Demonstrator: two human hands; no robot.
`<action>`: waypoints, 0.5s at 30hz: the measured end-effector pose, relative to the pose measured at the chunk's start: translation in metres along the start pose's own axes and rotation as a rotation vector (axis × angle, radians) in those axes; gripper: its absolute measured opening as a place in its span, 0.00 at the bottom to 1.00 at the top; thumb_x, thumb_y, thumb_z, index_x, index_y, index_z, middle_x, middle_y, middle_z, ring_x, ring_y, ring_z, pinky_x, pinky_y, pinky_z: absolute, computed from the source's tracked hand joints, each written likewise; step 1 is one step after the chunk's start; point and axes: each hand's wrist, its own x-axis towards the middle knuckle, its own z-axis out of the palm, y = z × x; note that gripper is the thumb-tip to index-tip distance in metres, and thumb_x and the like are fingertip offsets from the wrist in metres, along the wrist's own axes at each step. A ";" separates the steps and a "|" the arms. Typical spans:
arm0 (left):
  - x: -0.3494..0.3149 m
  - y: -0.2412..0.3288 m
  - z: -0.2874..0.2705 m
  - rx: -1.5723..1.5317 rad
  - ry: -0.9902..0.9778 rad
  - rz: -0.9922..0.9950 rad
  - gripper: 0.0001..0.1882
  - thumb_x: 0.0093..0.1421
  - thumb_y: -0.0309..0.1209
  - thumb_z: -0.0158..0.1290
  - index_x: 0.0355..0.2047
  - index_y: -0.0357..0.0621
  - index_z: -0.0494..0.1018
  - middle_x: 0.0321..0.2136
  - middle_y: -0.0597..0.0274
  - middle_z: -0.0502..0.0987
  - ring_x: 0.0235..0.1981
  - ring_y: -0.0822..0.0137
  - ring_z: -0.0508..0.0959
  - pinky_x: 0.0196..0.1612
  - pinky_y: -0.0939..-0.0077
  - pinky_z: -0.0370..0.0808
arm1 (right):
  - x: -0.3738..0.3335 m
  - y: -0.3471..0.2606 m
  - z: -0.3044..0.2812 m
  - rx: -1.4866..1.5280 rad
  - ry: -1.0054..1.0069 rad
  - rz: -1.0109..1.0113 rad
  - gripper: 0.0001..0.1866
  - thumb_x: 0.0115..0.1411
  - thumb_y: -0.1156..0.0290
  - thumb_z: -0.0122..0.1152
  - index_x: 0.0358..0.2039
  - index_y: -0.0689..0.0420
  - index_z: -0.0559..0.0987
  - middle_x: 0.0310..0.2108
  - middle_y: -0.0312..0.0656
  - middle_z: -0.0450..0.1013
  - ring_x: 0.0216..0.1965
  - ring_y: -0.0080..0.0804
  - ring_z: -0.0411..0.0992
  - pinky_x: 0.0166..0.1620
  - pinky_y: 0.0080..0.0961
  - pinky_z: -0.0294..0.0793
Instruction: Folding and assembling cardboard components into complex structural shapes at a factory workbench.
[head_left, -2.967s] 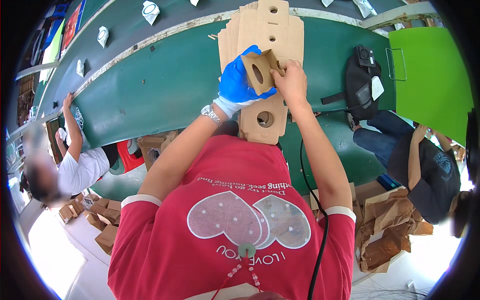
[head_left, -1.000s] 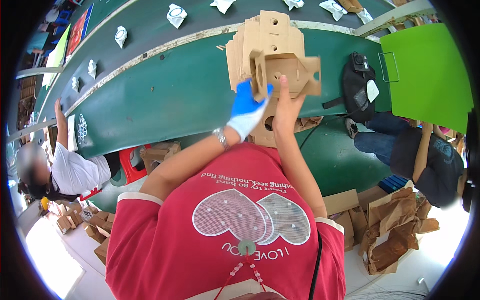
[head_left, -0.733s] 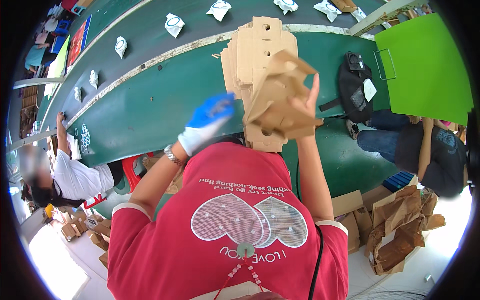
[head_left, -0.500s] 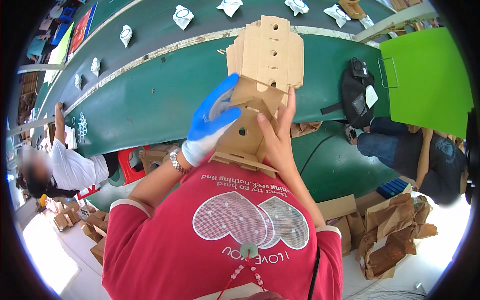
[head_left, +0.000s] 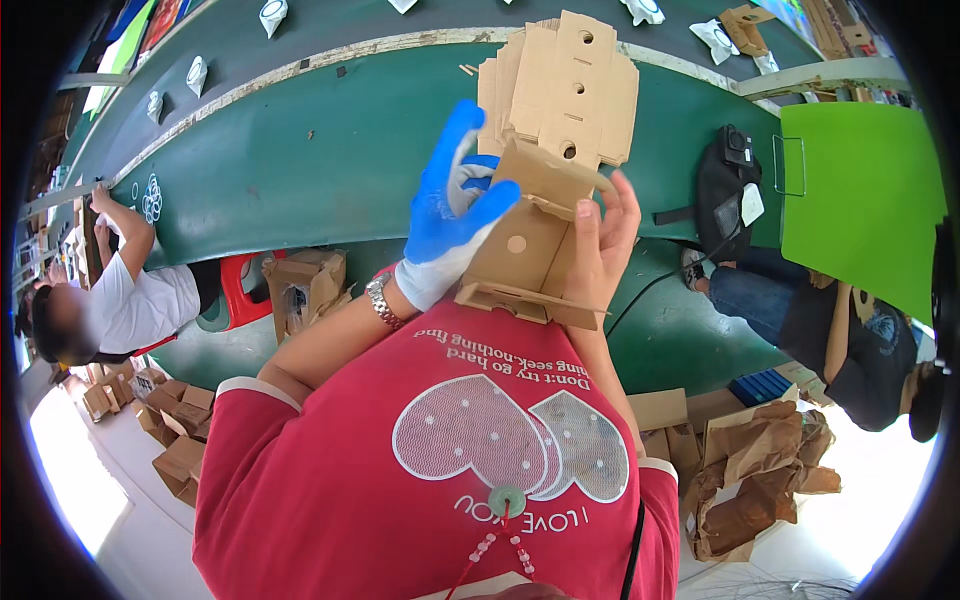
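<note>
A partly folded brown cardboard box is held in front of my chest, its inside facing up and its far flap raised. A round hole shows in its bottom panel. My left hand, in a blue and white glove, is at the box's left side; its index finger is stretched up, the thumb lies by the left wall and other fingers curl behind the far flap. Bare, my right hand grips the right wall, thumb on the near side and fingertips by the far flap. Beyond the box lies a stack of flat cardboard blanks.
A green worktable stretches ahead, with a conveyor carrying white packets behind it. At right lie a black bag and a bright green board. People sit at both sides. Opened cartons stand at lower right.
The box and both hands have shifted slightly right in view. My left index finger has straightened upward, and my right hand has turned against the right wall, which stands more upright.
</note>
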 end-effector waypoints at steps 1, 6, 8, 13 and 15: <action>0.000 -0.003 -0.007 -0.001 0.003 0.003 0.28 0.59 0.19 0.57 0.60 0.42 0.66 0.55 0.56 0.72 0.48 0.65 0.76 0.52 0.73 0.74 | 0.000 0.004 -0.006 0.000 -0.004 -0.001 0.05 0.66 0.76 0.53 0.41 0.61 0.75 0.48 0.41 0.69 0.52 0.32 0.69 0.54 0.27 0.66; 0.002 -0.016 -0.042 0.241 -0.488 0.096 0.21 0.57 0.18 0.54 0.52 0.41 0.74 0.56 0.55 0.72 0.55 0.63 0.74 0.59 0.65 0.70 | 0.000 0.014 -0.046 -0.311 -0.522 -0.208 0.13 0.63 0.75 0.57 0.48 0.60 0.76 0.50 0.44 0.70 0.54 0.33 0.68 0.57 0.29 0.66; -0.002 -0.009 -0.043 0.103 -0.564 0.030 0.21 0.69 0.36 0.39 0.54 0.35 0.70 0.60 0.46 0.69 0.61 0.55 0.69 0.66 0.61 0.61 | -0.003 0.012 -0.052 -0.265 -0.526 -0.075 0.12 0.64 0.72 0.58 0.47 0.60 0.77 0.53 0.45 0.72 0.56 0.33 0.69 0.58 0.28 0.66; 0.010 0.002 -0.056 -0.103 -0.580 -0.356 0.23 0.72 0.43 0.40 0.51 0.36 0.72 0.57 0.46 0.72 0.61 0.58 0.70 0.64 0.62 0.65 | 0.008 -0.004 -0.052 -0.124 -0.603 0.205 0.08 0.62 0.79 0.59 0.42 0.60 0.78 0.56 0.46 0.71 0.56 0.31 0.70 0.58 0.28 0.68; 0.019 0.027 -0.040 0.317 -0.697 -0.354 0.15 0.70 0.34 0.47 0.50 0.38 0.74 0.54 0.51 0.75 0.56 0.61 0.73 0.61 0.67 0.69 | 0.009 -0.013 -0.046 -0.262 -0.696 0.100 0.08 0.58 0.83 0.61 0.39 0.60 0.78 0.57 0.47 0.70 0.57 0.32 0.69 0.58 0.28 0.69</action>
